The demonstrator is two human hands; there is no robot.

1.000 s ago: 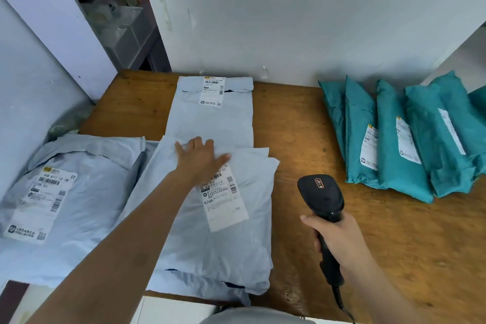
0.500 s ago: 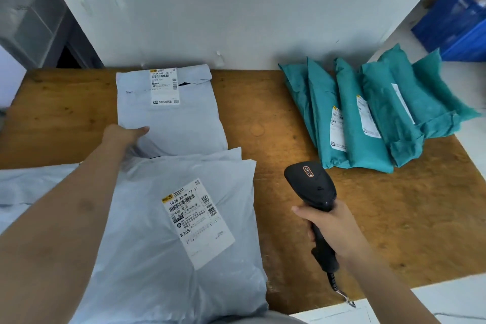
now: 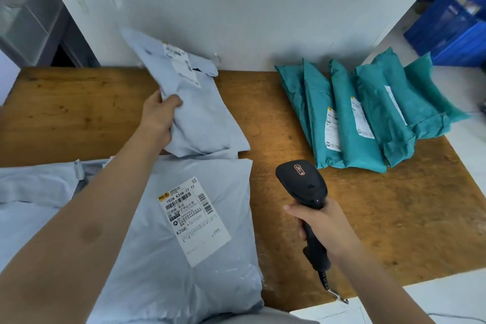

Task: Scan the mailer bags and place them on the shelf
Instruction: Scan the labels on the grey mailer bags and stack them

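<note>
My left hand (image 3: pixel 160 119) grips the left edge of a pale blue mailer bag (image 3: pixel 194 110) and holds its far end tilted up off the wooden table (image 3: pixel 394 205); its label faces up. A larger pale blue mailer bag (image 3: pixel 184 258) with a white label lies flat near me, under my left forearm. Another pale bag (image 3: pixel 34 192) lies at the left edge. My right hand (image 3: pixel 323 229) grips the handle of a black barcode scanner (image 3: pixel 302 184), its head pointing away from me over the bare wood. Several teal mailer bags (image 3: pixel 363 113) lean in a row at the back right.
A white wall panel (image 3: pixel 236 8) stands along the table's back edge. Blue plastic crates (image 3: pixel 452 23) sit beyond the right corner, grey bins (image 3: pixel 29 16) beyond the left. The scanner's cable (image 3: pixel 331 289) hangs over the table's near edge.
My left hand has closed on the far pale bag's left edge and lifted it, so it now tilts up and to the right. The scanner hand has barely moved.
</note>
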